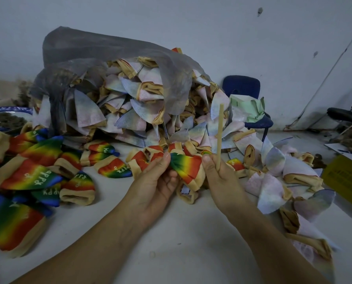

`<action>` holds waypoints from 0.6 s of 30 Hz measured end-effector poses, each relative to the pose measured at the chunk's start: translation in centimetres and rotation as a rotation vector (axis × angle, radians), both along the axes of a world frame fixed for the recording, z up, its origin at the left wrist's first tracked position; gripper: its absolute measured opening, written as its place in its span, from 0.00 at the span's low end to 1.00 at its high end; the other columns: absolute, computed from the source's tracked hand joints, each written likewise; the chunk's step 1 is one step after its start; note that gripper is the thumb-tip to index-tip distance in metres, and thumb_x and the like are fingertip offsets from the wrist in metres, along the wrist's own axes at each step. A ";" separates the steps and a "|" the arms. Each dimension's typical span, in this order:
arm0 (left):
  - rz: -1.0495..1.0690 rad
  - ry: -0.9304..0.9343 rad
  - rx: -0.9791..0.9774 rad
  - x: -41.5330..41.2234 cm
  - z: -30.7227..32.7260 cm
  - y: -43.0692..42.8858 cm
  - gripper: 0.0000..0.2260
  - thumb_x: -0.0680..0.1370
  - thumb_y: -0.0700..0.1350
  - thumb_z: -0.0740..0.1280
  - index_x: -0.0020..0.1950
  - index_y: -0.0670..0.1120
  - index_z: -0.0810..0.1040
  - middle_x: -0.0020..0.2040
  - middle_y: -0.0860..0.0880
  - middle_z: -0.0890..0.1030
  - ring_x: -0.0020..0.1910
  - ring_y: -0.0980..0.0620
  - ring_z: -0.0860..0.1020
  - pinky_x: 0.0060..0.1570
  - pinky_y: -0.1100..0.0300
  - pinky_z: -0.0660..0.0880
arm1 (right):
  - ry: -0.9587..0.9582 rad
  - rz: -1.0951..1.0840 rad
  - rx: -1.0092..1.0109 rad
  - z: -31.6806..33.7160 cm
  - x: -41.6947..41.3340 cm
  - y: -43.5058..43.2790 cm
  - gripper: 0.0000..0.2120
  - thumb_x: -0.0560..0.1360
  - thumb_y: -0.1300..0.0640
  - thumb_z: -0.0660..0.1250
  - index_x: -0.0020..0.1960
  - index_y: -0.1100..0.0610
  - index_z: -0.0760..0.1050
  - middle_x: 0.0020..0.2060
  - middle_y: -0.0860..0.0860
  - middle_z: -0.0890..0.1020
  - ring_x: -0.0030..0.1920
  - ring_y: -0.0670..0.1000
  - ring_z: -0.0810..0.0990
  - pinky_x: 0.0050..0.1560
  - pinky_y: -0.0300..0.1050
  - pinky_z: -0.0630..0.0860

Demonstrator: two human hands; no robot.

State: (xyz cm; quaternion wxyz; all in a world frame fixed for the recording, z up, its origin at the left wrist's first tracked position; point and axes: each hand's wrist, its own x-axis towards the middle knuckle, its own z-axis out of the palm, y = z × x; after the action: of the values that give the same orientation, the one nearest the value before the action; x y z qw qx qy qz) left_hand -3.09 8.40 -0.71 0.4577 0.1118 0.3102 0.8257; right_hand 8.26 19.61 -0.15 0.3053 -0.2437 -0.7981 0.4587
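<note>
A small rainbow-coloured fabric piece [186, 167] with a tan cuff is held between both hands above the white table [171, 238]. My left hand [157, 177] pinches its left end with thumb and fingers. My right hand [217, 175] grips its right end. A thin tan stick [219, 134] stands upright in that same hand.
Turned rainbow pieces [33, 177] lie in a heap at the left. A big grey plastic bag [113, 64] spills pale inside-out pieces [130, 111] behind and to the right. A blue chair [251, 103] stands at the back. A yellow box [347, 181] sits at the right edge.
</note>
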 end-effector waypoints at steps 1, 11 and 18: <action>0.000 0.005 -0.002 0.0 0.0 0.0 0.04 0.70 0.43 0.72 0.41 0.44 0.85 0.37 0.48 0.79 0.28 0.57 0.75 0.30 0.66 0.77 | -0.006 -0.003 0.007 0.0 0.1 0.1 0.18 0.69 0.28 0.50 0.37 0.38 0.71 0.29 0.39 0.74 0.32 0.39 0.71 0.39 0.43 0.70; -0.083 0.424 -0.229 0.3 0.0 0.0 0.21 0.68 0.63 0.70 0.33 0.46 0.74 0.27 0.45 0.71 0.24 0.52 0.65 0.31 0.59 0.66 | -0.018 -0.004 0.041 0.4 0.5 0.4 0.18 0.71 0.31 0.52 0.39 0.40 0.73 0.33 0.44 0.78 0.34 0.41 0.76 0.38 0.34 0.72; 0.000 0.393 -0.176 0.5 -0.2 -0.2 0.19 0.74 0.57 0.65 0.30 0.46 0.70 0.24 0.46 0.66 0.24 0.51 0.60 0.33 0.56 0.60 | -0.032 0.005 0.016 0.5 0.6 0.3 0.17 0.70 0.32 0.53 0.36 0.42 0.72 0.28 0.41 0.73 0.30 0.38 0.70 0.31 0.30 0.68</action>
State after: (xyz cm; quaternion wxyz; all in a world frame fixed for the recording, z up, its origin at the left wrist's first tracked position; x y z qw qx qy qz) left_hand -2.56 8.18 -0.89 0.3964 0.2305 0.4642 0.7578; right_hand 8.87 19.94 0.31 0.2933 -0.2464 -0.8072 0.4491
